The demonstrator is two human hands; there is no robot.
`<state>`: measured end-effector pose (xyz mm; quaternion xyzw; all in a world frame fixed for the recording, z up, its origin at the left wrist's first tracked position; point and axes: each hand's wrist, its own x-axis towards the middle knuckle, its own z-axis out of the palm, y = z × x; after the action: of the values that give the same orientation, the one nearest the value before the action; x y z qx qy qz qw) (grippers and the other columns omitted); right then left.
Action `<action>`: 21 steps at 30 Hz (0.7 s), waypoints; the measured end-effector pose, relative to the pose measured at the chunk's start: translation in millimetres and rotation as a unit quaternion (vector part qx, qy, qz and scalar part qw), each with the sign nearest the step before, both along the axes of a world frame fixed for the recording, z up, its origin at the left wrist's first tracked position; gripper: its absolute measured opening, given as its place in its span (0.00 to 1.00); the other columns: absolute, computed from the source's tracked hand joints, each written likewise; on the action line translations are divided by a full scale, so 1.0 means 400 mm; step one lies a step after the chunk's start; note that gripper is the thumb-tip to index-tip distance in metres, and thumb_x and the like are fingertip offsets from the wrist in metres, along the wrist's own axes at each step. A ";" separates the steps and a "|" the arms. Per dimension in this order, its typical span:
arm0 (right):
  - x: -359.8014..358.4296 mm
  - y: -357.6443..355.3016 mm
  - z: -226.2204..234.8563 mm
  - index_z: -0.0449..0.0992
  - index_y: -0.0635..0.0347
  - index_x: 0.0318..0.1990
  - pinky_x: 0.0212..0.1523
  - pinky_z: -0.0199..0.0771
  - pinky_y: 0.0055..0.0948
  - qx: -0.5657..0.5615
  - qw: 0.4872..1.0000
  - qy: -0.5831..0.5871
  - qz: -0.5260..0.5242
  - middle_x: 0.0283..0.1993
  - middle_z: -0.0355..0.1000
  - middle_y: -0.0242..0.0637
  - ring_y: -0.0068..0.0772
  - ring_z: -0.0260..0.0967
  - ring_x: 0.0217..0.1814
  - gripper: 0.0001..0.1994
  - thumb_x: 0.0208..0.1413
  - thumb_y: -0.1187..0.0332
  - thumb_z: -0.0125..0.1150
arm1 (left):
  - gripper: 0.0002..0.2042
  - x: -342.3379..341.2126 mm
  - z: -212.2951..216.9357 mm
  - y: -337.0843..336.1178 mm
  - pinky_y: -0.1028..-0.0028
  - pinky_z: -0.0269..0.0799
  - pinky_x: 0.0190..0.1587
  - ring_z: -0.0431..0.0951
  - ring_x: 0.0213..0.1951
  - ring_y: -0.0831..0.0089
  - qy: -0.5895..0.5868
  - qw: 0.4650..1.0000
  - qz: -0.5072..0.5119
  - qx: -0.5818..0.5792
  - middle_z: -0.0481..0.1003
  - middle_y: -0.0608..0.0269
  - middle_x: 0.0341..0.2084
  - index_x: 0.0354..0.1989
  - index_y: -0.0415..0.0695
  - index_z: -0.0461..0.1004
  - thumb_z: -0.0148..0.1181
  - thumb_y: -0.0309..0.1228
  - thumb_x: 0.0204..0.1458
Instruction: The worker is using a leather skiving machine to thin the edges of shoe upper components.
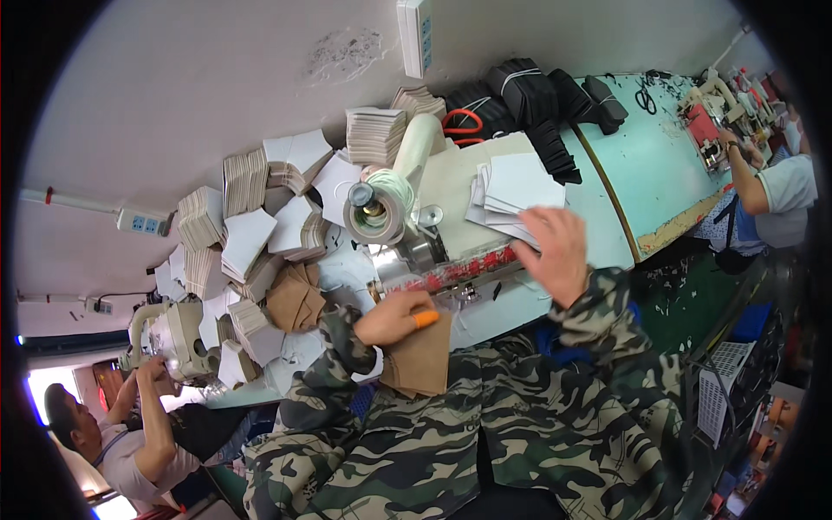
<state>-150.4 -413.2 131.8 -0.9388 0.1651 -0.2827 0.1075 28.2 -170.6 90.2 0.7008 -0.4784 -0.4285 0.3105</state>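
Left hand (390, 319): yours, one digit in an orange cover (425, 319), set against the top of the brown pieces (420, 360) in front of the machine, above your lap. Fingers largely hidden; whether they pinch the pieces or only rest on them, cannot tell.

Right hand (559, 256): yours, fingers apart, clamped on nothing that shows, at the near edge of the white pieces (520, 186). Contact there cannot be told.

Step in hand, by judgement: bringing a brown piece and a white piece together at the machine. The next move would call for your right fingers to part one white piece from the loose stack while your left keeps the brown ones in order.

Machine (446, 186): cream, bearing the white pieces; red strip (468, 267) along its near side, thread (390, 191) at its left.

Table (598, 217): pale green-blue. To your left, a brown pile (295, 299) and tied white bundles (247, 178). Behind, orange-handled scissors (462, 121) and black bundles (524, 91); farther right, black scissors (646, 100).

Room: green floor (667, 303), pale crate (724, 381) at right; one co-worker (139, 442) at left, another (784, 195) at right, each at a machine; grey wall (234, 78) with a socket strip (416, 39).
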 end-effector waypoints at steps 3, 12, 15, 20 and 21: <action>0.014 0.141 -0.056 0.75 0.66 0.43 0.38 0.73 0.34 0.455 0.877 0.094 0.119 0.34 0.76 0.43 0.38 0.75 0.35 0.18 0.48 0.64 0.67 | 0.12 0.025 0.006 0.034 0.71 0.68 0.36 0.73 0.31 0.73 0.082 0.994 0.045 0.064 0.75 0.57 0.25 0.37 0.38 0.76 0.54 0.36 0.58; 0.104 0.262 -0.135 0.77 0.70 0.43 0.35 0.72 0.21 0.677 0.729 -0.028 0.097 0.35 0.75 0.33 0.18 0.71 0.34 0.10 0.54 0.74 0.62 | 0.11 0.031 0.049 0.025 0.75 0.68 0.38 0.68 0.33 0.81 0.135 0.981 0.134 -0.031 0.73 0.67 0.29 0.43 0.39 0.74 0.51 0.33 0.62; 0.110 0.262 -0.114 0.77 0.68 0.42 0.36 0.72 0.22 0.530 0.831 -0.052 0.162 0.34 0.77 0.37 0.22 0.72 0.34 0.09 0.55 0.74 0.60 | 0.10 0.041 0.051 0.047 0.76 0.67 0.41 0.68 0.36 0.81 0.195 0.972 0.134 0.013 0.72 0.67 0.31 0.43 0.39 0.73 0.50 0.33 0.62; 0.071 0.299 -0.141 0.76 0.68 0.42 0.38 0.72 0.23 0.413 0.883 0.001 0.223 0.37 0.77 0.43 0.24 0.74 0.35 0.09 0.55 0.73 0.60 | 0.09 -0.003 -0.008 0.097 0.77 0.66 0.42 0.67 0.38 0.81 0.182 0.979 0.085 0.030 0.72 0.68 0.33 0.42 0.40 0.72 0.50 0.33 0.62; 0.065 0.317 -0.142 0.76 0.67 0.41 0.38 0.72 0.24 0.478 0.864 0.002 0.158 0.37 0.77 0.43 0.23 0.73 0.35 0.09 0.55 0.73 0.60 | 0.09 -0.009 -0.003 0.096 0.78 0.66 0.43 0.67 0.38 0.81 0.197 0.974 0.104 0.035 0.71 0.69 0.34 0.41 0.40 0.72 0.50 0.33 0.62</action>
<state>-124.6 -286.5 74.9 -0.7867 0.1293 -0.1462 0.5857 24.5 -132.3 89.0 0.6587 -0.3172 -0.5400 0.4169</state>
